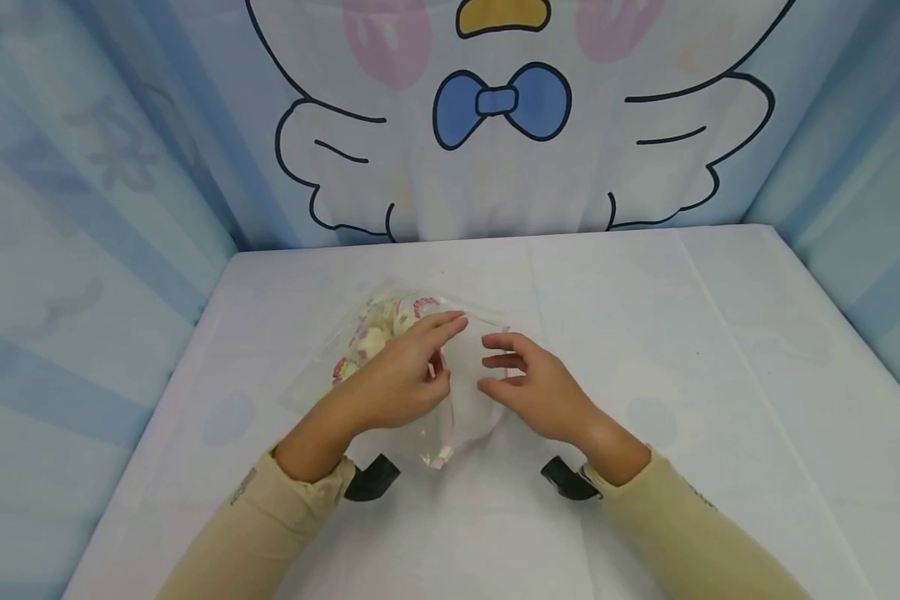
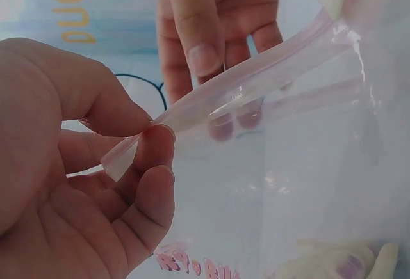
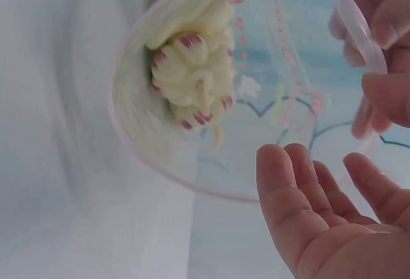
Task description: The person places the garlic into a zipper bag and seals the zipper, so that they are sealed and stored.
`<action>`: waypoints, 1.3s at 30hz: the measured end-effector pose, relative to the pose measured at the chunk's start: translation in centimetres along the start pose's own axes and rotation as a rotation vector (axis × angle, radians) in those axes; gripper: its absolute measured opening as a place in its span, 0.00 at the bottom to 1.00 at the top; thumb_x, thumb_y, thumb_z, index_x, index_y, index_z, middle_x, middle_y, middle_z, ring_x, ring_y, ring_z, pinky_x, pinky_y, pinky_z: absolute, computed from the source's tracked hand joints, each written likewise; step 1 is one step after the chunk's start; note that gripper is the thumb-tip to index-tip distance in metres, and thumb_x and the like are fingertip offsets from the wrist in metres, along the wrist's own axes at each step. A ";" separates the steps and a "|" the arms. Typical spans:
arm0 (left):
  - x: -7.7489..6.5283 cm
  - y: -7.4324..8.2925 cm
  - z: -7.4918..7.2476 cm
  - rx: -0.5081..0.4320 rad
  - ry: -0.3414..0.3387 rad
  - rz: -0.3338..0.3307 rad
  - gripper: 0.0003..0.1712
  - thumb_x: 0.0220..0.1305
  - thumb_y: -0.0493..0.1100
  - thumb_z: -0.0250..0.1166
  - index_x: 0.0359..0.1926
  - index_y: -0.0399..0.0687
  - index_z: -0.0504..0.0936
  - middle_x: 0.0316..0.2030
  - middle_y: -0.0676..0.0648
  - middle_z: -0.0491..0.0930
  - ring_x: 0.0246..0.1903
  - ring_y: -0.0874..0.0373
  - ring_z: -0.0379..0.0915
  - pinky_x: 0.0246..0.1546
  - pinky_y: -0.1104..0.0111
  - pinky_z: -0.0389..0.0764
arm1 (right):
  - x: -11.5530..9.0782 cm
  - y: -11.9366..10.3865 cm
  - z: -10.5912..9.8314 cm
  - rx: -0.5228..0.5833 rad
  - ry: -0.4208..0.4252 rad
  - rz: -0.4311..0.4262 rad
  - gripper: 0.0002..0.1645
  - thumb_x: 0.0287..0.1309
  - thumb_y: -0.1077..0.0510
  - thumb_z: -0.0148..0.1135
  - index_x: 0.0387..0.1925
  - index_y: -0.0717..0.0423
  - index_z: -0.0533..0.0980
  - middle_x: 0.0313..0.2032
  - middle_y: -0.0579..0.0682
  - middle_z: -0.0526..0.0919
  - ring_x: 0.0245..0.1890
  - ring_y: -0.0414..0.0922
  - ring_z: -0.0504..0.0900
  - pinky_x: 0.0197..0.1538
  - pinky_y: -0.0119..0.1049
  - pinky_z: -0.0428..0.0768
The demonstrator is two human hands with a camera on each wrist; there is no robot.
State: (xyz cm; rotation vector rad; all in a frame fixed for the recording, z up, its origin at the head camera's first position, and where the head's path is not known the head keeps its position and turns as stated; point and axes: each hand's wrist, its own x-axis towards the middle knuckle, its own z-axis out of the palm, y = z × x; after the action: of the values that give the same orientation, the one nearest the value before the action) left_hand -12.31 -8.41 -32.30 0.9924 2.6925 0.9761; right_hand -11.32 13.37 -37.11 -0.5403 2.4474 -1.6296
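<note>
A clear zip bag [image 1: 467, 417] with a pale pink zip edge lies on the white table, its mouth spread towards the right. Cream lumps [image 3: 192, 80] with purple tips, shaped like flower heads, sit inside it; in the head view they show left of the hands. My left hand [image 1: 393, 379] pinches the end of the zip edge [image 2: 250, 68] between thumb and forefinger. Across the bag's mouth is my right hand [image 1: 543, 387], fingers apart and gently bent, gripping nothing. Two of its fingertips [image 2: 221, 127] show through the plastic in the left wrist view.
A white cloth covers the table [image 1: 682, 350]. Behind it hangs a curtain [image 1: 495, 183] with a cartoon bird and blue bow, and blue curtains [image 1: 82, 250] stand at the sides. Black wrist mounts [image 1: 372, 477] jut inward from both sleeves.
</note>
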 end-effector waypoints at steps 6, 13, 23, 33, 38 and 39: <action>0.0 -0.1 0.0 -0.005 -0.011 -0.020 0.36 0.64 0.30 0.57 0.73 0.34 0.63 0.71 0.40 0.62 0.36 0.58 0.71 0.35 0.70 0.77 | -0.3 0.5 -1.7 -0.063 0.089 -0.010 0.29 0.64 0.61 0.65 0.64 0.65 0.69 0.54 0.59 0.78 0.54 0.55 0.78 0.56 0.49 0.78; 0.0 0.1 -0.2 0.008 -0.027 -0.041 0.35 0.64 0.31 0.57 0.73 0.36 0.64 0.72 0.41 0.62 0.37 0.58 0.71 0.37 0.71 0.78 | 0.6 1.1 -2.8 -0.111 0.085 0.070 0.32 0.66 0.59 0.62 0.69 0.61 0.66 0.60 0.61 0.73 0.57 0.55 0.76 0.58 0.52 0.76; -0.4 0.0 0.3 -0.016 -0.031 -0.026 0.36 0.65 0.30 0.53 0.74 0.50 0.68 0.72 0.38 0.60 0.33 0.61 0.73 0.33 0.69 0.77 | 1.6 2.0 -2.8 -0.126 0.025 0.098 0.30 0.69 0.57 0.58 0.70 0.59 0.69 0.64 0.57 0.74 0.57 0.53 0.78 0.54 0.50 0.79; -2.6 -0.2 1.6 -0.155 0.158 -0.076 0.46 0.62 0.32 0.67 0.76 0.41 0.55 0.68 0.42 0.63 0.43 0.59 0.76 0.47 0.64 0.80 | 2.0 1.8 -3.0 -0.009 0.053 0.147 0.30 0.67 0.61 0.53 0.70 0.60 0.68 0.61 0.57 0.77 0.54 0.50 0.82 0.60 0.52 0.74; -4.6 0.2 2.5 -0.124 0.216 -0.127 0.44 0.54 0.37 0.77 0.66 0.35 0.62 0.50 0.46 0.71 0.46 0.55 0.74 0.49 0.60 0.79 | 2.2 1.9 -3.1 0.014 0.063 0.150 0.31 0.68 0.61 0.55 0.71 0.60 0.67 0.61 0.57 0.77 0.54 0.53 0.82 0.61 0.51 0.74; -5.0 0.2 2.7 -0.118 0.203 -0.141 0.42 0.52 0.39 0.79 0.63 0.36 0.64 0.48 0.46 0.72 0.46 0.54 0.73 0.48 0.60 0.79 | 2.2 1.9 -3.1 0.018 0.062 0.151 0.31 0.69 0.61 0.55 0.71 0.60 0.67 0.61 0.58 0.77 0.54 0.54 0.82 0.61 0.51 0.73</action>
State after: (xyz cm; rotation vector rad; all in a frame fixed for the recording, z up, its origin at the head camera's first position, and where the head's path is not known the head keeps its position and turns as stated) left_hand -7.46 -9.91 -34.87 0.7061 2.7782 1.2510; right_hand -14.75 15.82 -37.43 -0.2983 2.4476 -1.6289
